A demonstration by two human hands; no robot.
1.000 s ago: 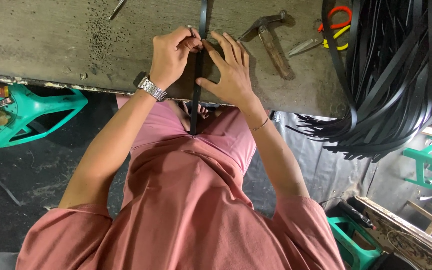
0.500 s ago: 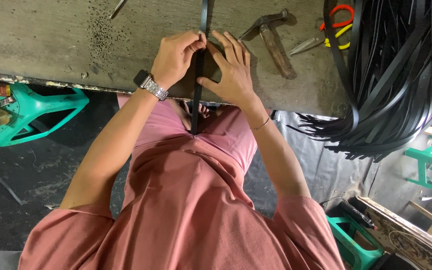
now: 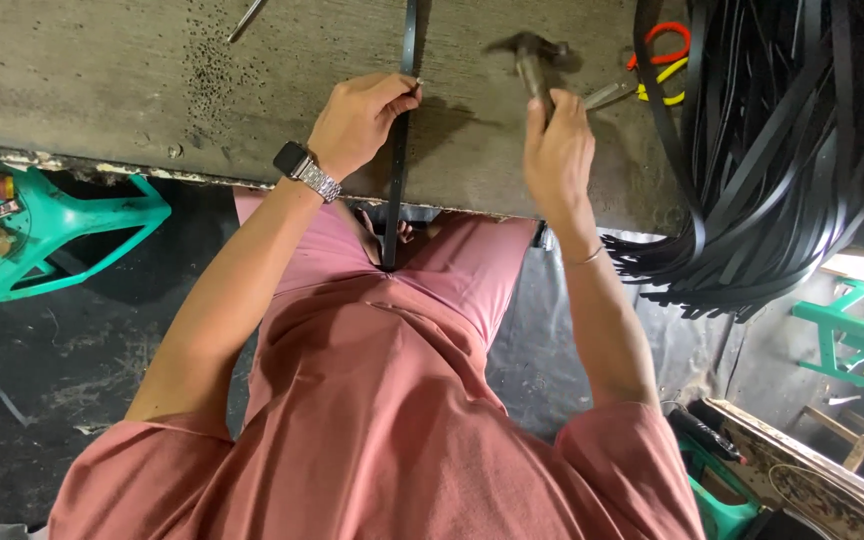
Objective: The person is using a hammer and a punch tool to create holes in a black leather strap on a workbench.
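Two closed hands: left hand (image 3: 360, 120) pinching strap (image 3: 398, 160) near bench edge (image 3: 152, 172); right hand (image 3: 556, 150) around hammer (image 3: 532, 62).

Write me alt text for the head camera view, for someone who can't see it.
Seen from above, a person's left hand pins a narrow black strap to a worn workbench while the right hand raises a hammer. A pile of black straps lies at right, beside orange-and-yellow-handled scissors.

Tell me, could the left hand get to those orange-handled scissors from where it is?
Probably not easily. The left hand is pinching the black strap on the workbench, and the right hand with the hammer sits between it and the scissors.
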